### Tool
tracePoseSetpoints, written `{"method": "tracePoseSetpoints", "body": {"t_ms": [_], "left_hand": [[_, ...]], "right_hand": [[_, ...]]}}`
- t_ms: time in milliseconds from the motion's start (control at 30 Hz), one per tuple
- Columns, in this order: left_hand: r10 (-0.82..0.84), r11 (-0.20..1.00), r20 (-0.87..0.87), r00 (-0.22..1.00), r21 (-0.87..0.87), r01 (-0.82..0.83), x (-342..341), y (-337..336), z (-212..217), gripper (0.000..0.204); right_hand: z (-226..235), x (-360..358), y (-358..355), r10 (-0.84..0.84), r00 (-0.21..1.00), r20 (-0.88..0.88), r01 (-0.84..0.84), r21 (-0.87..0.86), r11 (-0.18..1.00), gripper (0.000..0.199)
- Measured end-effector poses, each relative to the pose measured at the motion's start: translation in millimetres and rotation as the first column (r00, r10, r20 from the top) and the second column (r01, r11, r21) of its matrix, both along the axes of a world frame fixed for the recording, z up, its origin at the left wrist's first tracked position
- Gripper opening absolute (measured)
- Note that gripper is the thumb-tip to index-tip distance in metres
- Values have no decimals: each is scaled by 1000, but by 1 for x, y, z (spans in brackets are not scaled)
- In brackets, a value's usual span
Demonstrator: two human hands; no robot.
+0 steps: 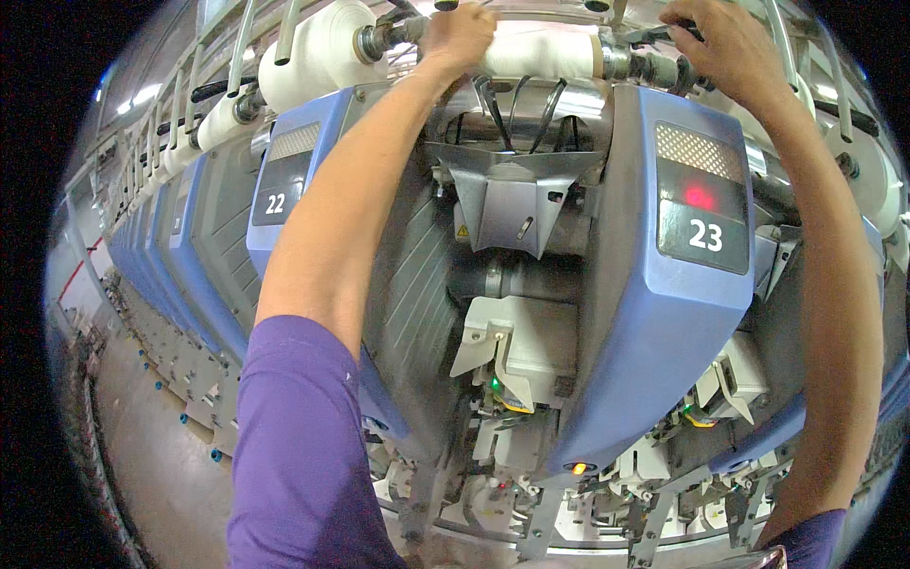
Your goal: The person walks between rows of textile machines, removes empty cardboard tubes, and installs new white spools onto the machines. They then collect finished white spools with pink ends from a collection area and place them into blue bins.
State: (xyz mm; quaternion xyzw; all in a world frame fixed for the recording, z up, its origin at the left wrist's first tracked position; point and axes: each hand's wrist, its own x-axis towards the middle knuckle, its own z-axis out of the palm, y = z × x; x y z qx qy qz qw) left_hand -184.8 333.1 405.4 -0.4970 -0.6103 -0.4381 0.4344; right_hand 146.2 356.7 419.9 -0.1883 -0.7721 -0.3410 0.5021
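Bobbin [545, 52], long axis left-right, lies between left hand [462, 36], nearer, curled at its left end, and right hand [728, 43], half-curled past the other; cannot tell either grip.

Yarn package [542, 52]: matt, fibrous winding. Drum [586, 106] beside the upper left edge of the blue housing [664, 327]: polished metal. Housing: smooth, satin plastic by appearance. Guide plate [500, 211]: dull sheet metal. Sleeve [299, 446]: matt cloth.
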Motion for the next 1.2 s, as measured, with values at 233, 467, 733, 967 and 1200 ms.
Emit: {"method": "tracePoseSetpoints", "body": {"t_ms": [233, 467, 733, 967, 1200], "left_hand": [[-514, 855, 387, 766, 304, 420, -2, -14, -9, 32], [-115, 993, 204, 972, 31, 111, 11, -29, -10, 38], [299, 917, -445, 844, -109, -383, 4, -6, 2, 23], [-294, 951, 183, 938, 158, 267, -2, -6, -9, 27], [-407, 894, 234, 883, 299, 333, 18, -27, -23, 31]], "right_hand": [[0, -3, -11, -36, 999, 8, 35, 43, 998, 19], [10, -4, -8, -108, 993, 43, 112, -118, 987, 19], [2, -1, -5, -8, 1000, 28, 7, 29, 1000, 19], [4, -5, 1, 11, 1000, 4, -11, -1, 1000, 20], [2, -3, -6, -14, 1000, -12, 14, -49, 999, 20]]}}
